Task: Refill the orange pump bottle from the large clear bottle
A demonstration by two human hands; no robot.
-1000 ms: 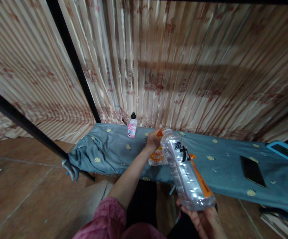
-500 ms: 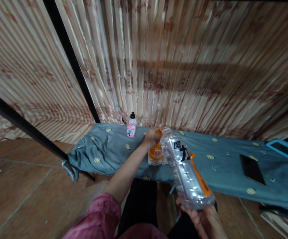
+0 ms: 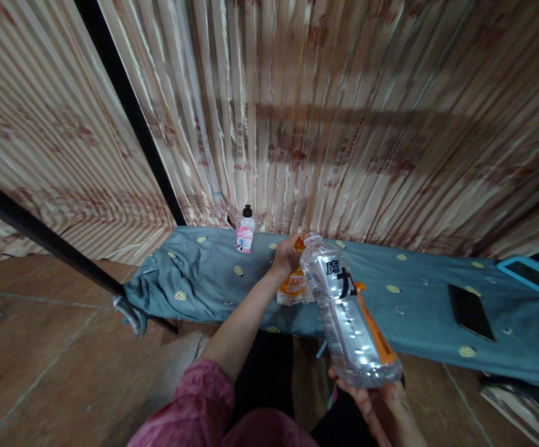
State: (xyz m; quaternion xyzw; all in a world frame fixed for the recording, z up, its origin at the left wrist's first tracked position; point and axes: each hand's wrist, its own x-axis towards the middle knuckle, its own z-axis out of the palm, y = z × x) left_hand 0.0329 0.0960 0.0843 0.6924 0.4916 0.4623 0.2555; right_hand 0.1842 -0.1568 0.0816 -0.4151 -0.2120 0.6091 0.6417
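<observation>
Clearly, both hands are busy with one large clear bottle [image 3: 346, 310], which slants between them, its neck up by the left fingers and its base down at the right ones. The left hand [image 3: 288, 254] has its fingers curled in around a small orange piece [image 3: 300, 242], close beside the bottle's mouth; whether that piece touches the rim cannot be told. The right hand [image 3: 381, 406] cups the base from below, with its fingers bent against the plastic and spread only as wide as the bottle's bottom needs. The bottle's silver label bears large black characters, and an orange strip runs down the side toward the right fingers.

Just below the left fingers, an orange packet [image 3: 292, 287] with a crinkled clear edge lies on the bench [image 3: 213, 288], partly behind the bottle. To the left of those fingers and a little beyond them stands a small pink-labelled bottle [image 3: 245, 239] with a black top. Well to the right of both sets of fingers, a dark phone [image 3: 471, 312] lies flat, and farther right is a blue-framed device [image 3: 533, 275].
</observation>
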